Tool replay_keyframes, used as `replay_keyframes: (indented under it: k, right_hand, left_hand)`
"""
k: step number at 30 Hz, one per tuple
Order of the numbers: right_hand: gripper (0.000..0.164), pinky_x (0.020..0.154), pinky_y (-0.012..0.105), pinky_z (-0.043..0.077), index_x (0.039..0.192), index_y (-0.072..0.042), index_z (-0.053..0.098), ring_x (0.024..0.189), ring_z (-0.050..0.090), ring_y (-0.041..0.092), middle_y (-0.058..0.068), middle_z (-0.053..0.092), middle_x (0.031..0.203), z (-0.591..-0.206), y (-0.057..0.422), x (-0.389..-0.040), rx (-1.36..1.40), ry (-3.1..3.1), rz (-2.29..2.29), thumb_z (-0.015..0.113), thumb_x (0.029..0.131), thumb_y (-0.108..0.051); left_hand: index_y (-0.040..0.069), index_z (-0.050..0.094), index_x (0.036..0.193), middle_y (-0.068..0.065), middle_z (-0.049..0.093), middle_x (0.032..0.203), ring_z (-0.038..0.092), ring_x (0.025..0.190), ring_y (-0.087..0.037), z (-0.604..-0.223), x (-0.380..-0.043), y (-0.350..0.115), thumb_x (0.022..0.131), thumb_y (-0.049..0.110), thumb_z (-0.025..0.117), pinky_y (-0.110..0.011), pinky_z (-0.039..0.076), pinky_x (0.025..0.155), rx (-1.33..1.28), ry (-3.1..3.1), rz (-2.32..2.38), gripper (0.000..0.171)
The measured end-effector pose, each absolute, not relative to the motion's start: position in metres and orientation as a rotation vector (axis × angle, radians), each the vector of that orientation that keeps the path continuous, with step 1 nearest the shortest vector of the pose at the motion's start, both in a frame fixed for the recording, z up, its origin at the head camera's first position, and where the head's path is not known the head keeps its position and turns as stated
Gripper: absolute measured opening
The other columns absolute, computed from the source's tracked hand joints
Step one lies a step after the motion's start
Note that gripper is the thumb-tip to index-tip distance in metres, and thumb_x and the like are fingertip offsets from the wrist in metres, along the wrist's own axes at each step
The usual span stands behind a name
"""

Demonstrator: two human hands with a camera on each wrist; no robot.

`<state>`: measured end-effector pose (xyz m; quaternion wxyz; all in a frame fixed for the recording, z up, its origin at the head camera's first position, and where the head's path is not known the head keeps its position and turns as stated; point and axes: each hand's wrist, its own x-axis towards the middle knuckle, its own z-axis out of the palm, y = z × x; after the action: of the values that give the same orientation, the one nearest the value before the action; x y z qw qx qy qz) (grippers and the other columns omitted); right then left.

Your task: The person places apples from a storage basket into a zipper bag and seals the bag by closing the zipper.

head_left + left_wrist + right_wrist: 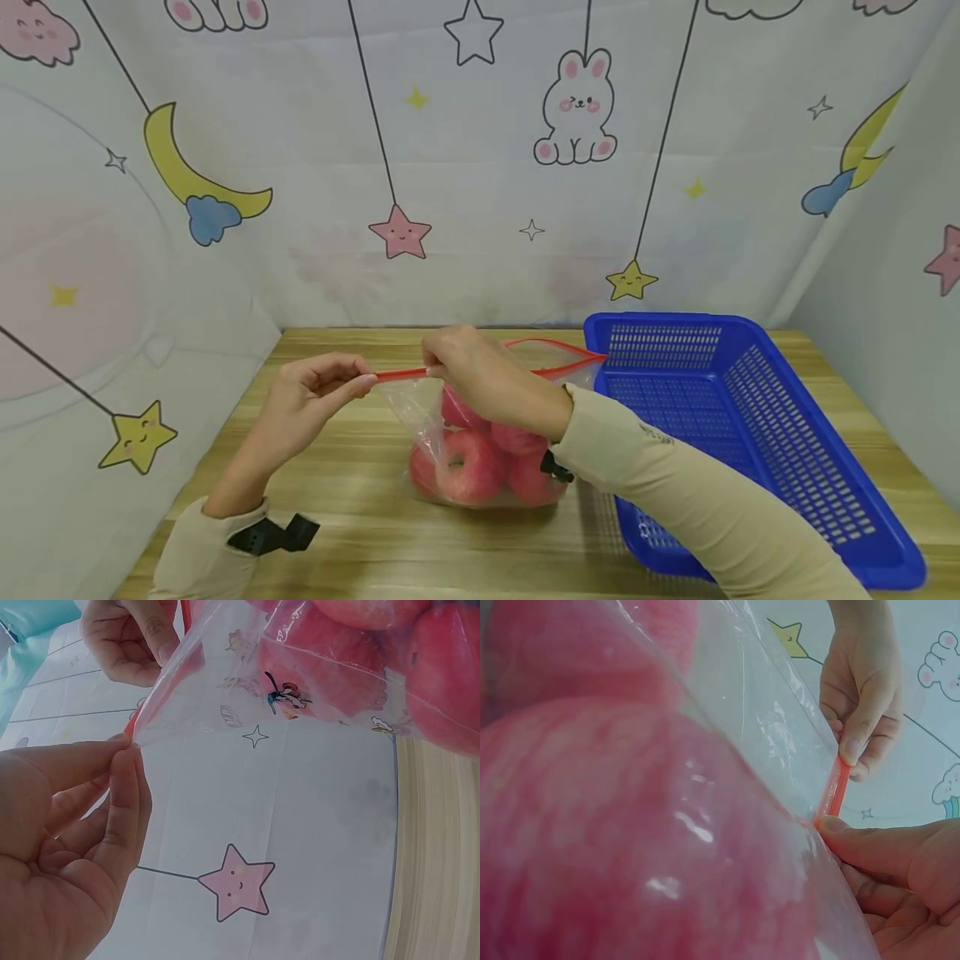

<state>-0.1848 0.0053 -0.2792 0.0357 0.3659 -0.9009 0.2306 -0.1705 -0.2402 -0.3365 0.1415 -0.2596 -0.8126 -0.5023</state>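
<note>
A clear zip bag with a red zip strip stands on the table, filled with several red apples. My left hand pinches the left corner of the red strip between thumb and forefinger. A short way along the strip, my right hand pinches it too, and the right wrist view shows its thumb on the red edge. Between the two hands the strip is pulled straight. To the right of my right hand the bag's mouth gapes. In the left wrist view, small printed figures show on the film.
A blue plastic basket with slotted walls stands on the right of the wooden table, beside the bag. My right forearm reaches across its near left side. White cloth printed with stars, moons and rabbits hangs behind and at both sides.
</note>
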Motion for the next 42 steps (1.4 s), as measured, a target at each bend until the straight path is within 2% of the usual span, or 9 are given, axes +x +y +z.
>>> replay_keyframes:
  k: [8,20,27,36,42]
  right_hand:
    - [0.005,0.068,0.022,0.049,0.090,-0.006,0.065,0.078,0.057,0.013,0.001,0.065,0.087,-0.2787,0.0058,-0.1857,1.122,-2.773,0.693,0.069,0.093,-0.005]
    - [0.005,0.069,0.023,0.050,0.091,-0.007,0.066,0.078,0.057,0.013,0.001,0.065,0.087,-0.2796,0.0064,-0.1850,1.129,-2.763,0.708,0.068,0.093,-0.004]
    - [0.009,0.069,0.025,0.050,0.087,-0.007,0.063,0.078,0.057,0.014,0.000,0.064,0.085,-0.2807,0.0083,-0.1847,1.144,-2.731,0.722,0.069,0.093,-0.003]
    - [0.008,0.071,0.025,0.051,0.088,-0.006,0.064,0.079,0.059,0.014,0.002,0.065,0.086,-0.2828,0.0110,-0.1870,1.166,-2.711,0.741,0.068,0.092,-0.001]
    - [0.007,0.071,0.024,0.051,0.089,-0.004,0.064,0.080,0.060,0.014,0.002,0.066,0.087,-0.2831,0.0123,-0.1878,1.189,-2.693,0.730,0.070,0.091,-0.001]
  left_hand:
    - [0.003,0.072,0.095,-0.003,0.070,0.086,0.066,0.073,-0.012,-0.3354,-0.1700,-0.2403,0.091,0.000,0.069,-0.023,0.055,0.065,-0.743,-2.354,-1.438,0.006]
    - [0.004,0.072,0.095,-0.004,0.071,0.087,0.067,0.073,-0.012,-0.3352,-0.1685,-0.2420,0.091,0.000,0.069,-0.023,0.055,0.065,-0.738,-2.358,-1.453,0.006]
    - [0.005,0.072,0.095,-0.012,0.071,0.088,0.067,0.072,-0.012,-0.3352,-0.1687,-0.2420,0.091,0.001,0.070,-0.022,0.055,0.064,-0.740,-2.363,-1.454,0.006]
    - [0.004,0.072,0.094,-0.001,0.071,0.087,0.068,0.074,-0.012,-0.3360,-0.1698,-0.2414,0.091,-0.002,0.068,-0.023,0.056,0.066,-0.739,-2.358,-1.481,0.008]
    - [0.003,0.072,0.094,-0.003,0.070,0.086,0.066,0.072,-0.012,-0.3359,-0.1696,-0.2419,0.091,0.000,0.069,-0.022,0.055,0.064,-0.748,-2.358,-1.473,0.005]
